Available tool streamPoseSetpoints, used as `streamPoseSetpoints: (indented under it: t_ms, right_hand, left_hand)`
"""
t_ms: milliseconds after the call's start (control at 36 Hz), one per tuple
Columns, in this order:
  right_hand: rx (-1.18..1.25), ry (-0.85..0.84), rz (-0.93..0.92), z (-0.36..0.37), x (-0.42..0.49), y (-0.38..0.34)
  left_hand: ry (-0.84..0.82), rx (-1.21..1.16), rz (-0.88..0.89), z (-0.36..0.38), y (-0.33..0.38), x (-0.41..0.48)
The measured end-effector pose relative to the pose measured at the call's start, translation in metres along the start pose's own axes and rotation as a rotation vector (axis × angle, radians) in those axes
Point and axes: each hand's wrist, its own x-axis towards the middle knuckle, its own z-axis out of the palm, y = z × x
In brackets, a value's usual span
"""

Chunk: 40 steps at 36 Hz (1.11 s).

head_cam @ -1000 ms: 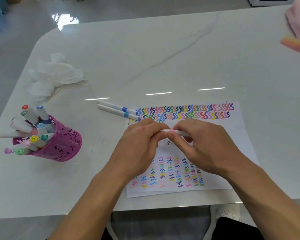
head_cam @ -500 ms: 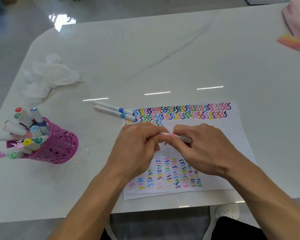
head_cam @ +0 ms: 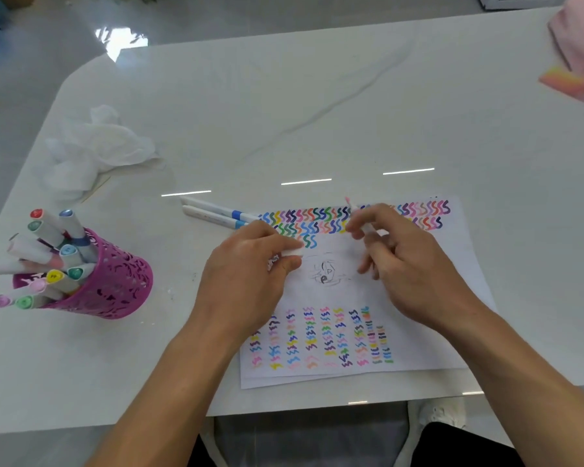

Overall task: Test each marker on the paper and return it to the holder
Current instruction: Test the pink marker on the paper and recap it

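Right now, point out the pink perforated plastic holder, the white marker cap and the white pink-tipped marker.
Pink perforated plastic holder [head_cam: 115,284]: head view, front of its wall.
White marker cap [head_cam: 293,253]: head view, its exposed end.
White pink-tipped marker [head_cam: 370,228]: head view, mid-barrel.

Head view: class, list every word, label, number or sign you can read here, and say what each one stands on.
Nothing here reads clearly.
Caps of the markers in the holder: small marks on their ends, too blurred to read.
Paper: coloured squiggles and a small sketch, no legible words.
Two markers lying on the table: blue bands, no readable print.
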Motion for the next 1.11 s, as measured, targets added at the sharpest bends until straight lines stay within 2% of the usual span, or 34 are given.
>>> streamPoseSetpoints:
  t_ms: [167,250,472,667,1111]
  right_hand:
    - [0.33,0.049,0.096,0.001,0.005,-0.004]
    - [0.288,0.088,0.049,0.003,0.006,-0.003]
    - [0.233,0.244,0.063,0.017,0.01,0.0]
    - [0.454,0.134,0.011,0.026,0.015,0.001]
    - [0.376,0.163,0.059,0.034,0.015,0.014]
  left_hand:
    - [-0.014,0.101,-0.01,0.002,-0.009,-0.001]
    - [-0.041,0.122,-0.002,0.004,-0.01,-0.002]
    - [-0.035,0.156,-0.014,0.008,-0.011,-0.005]
    - [-0.039,0.165,-0.026,0.01,-0.011,-0.004]
    - [-0.061,0.126,-0.041,0.011,-0.012,0.0]
